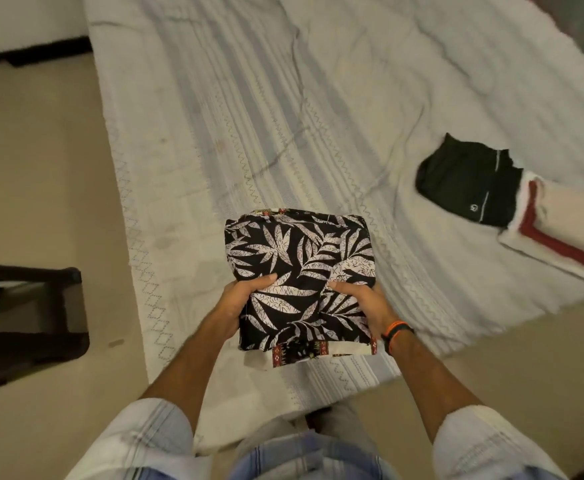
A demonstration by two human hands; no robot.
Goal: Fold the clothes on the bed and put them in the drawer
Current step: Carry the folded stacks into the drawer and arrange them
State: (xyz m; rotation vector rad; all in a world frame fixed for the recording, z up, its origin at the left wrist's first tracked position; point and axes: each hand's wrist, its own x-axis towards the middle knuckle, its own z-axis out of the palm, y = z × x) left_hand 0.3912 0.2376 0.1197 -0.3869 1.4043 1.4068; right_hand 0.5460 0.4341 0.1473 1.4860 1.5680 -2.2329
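A folded black garment with a white leaf print point(301, 258) is held over the near edge of the bed point(249, 116), with a second folded patterned piece point(318, 351) showing under its near edge. My left hand point(242, 299) grips its left side, thumb on top. My right hand point(360, 303) grips its right side, thumb on top; a dark and orange band is on that wrist. Further right on the bed lie a folded black garment point(467, 185) and a folded white cloth with a red stripe point(560, 237), touching each other.
The bed carries a pale striped cover, wrinkled toward the right. A dark wooden stool or low table point(31, 317) stands on the beige floor at the left. A dark skirting runs along the wall at the top left.
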